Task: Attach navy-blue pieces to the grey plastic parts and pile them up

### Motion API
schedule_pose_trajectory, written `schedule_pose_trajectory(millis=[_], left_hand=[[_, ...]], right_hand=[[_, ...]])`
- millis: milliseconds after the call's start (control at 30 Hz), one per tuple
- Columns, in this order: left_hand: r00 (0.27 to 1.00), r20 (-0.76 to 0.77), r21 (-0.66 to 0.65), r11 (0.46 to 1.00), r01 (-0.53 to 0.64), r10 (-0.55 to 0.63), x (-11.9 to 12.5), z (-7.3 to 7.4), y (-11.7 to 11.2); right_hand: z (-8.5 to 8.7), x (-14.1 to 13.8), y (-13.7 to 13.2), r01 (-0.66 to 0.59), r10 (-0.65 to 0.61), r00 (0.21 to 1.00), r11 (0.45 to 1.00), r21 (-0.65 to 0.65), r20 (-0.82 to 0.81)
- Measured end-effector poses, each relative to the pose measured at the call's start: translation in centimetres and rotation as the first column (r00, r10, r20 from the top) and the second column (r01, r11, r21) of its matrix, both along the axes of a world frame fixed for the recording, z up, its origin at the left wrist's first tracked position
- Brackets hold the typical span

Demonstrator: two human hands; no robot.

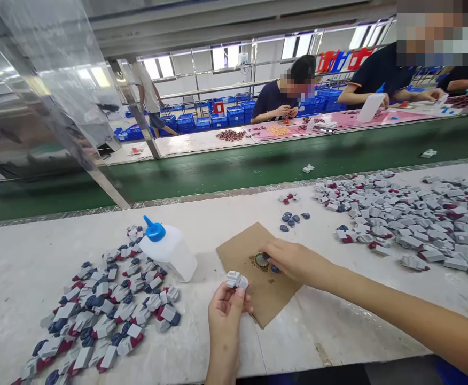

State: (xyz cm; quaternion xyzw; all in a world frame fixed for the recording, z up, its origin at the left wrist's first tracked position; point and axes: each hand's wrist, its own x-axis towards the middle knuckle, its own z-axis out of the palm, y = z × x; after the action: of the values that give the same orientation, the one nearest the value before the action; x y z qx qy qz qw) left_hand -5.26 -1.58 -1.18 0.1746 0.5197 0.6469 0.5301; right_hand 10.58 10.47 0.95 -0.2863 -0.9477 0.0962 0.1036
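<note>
My left hand (pixel 225 309) pinches a small grey plastic piece (pixel 236 279) between thumb and fingers, just above the near edge of a brown cardboard sheet (pixel 254 278). My right hand (pixel 294 260) reaches across the cardboard with its fingers closed on a small dark blue part (pixel 275 269), held next to a little round cap (pixel 262 260) with a brownish smear around it. A white squeeze bottle with a blue nozzle (pixel 169 248) lies tilted on the table left of the cardboard.
A heap of grey, red and blue assembled pieces (pixel 106 310) lies at the left, a larger spread of grey pieces (pixel 414 219) at the right, and a few loose blue parts (pixel 292 219) behind the cardboard. Beyond runs a green conveyor belt (pixel 234 168); other people work at the far table.
</note>
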Motion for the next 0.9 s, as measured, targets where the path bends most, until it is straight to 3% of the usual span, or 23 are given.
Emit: schedule_pose_trajectory(millis=[133, 233, 333, 433, 767, 900], left_hand=[[0.999, 0.026, 0.005, 0.999, -0.043, 0.043, 0.1, -0.3, -0.2], [0.994, 0.054, 0.010, 0.995, -0.095, 0.095, 0.4, -0.1, -0.2], [0.995, 0.072, 0.009, 0.998, -0.064, 0.064, 0.5, 0.2, -0.2], [0.996, 0.079, 0.002, 0.999, -0.038, 0.038, 0.4, 0.4, -0.2], [0.999, 0.051, 0.026, 1.000, -0.008, 0.007, 0.3, 0.7, -0.3], [0.998, 0.025, 0.015, 0.998, 0.056, -0.057, 0.1, 0.8, -0.4]], right_hand=[[0.3, -1.3, 0.1, -0.149, 0.134, 0.979, 0.985, 0.089, 0.156], [2.3, -1.4, -0.6, -0.107, 0.105, 0.994, 0.993, 0.053, 0.040], [4.6, -1.5, -2.2, -0.081, 0.072, 0.988, 0.995, -0.060, -0.138], [5.7, -2.0, -3.4, -0.127, 0.108, 0.981, 0.985, -0.114, -0.158], [5.1, -3.0, -3.5, -0.187, 0.177, 0.981, 0.972, -0.140, -0.084], [5.0, -3.0, -3.4, -0.257, 0.249, 0.966, 0.957, -0.133, -0.073]])
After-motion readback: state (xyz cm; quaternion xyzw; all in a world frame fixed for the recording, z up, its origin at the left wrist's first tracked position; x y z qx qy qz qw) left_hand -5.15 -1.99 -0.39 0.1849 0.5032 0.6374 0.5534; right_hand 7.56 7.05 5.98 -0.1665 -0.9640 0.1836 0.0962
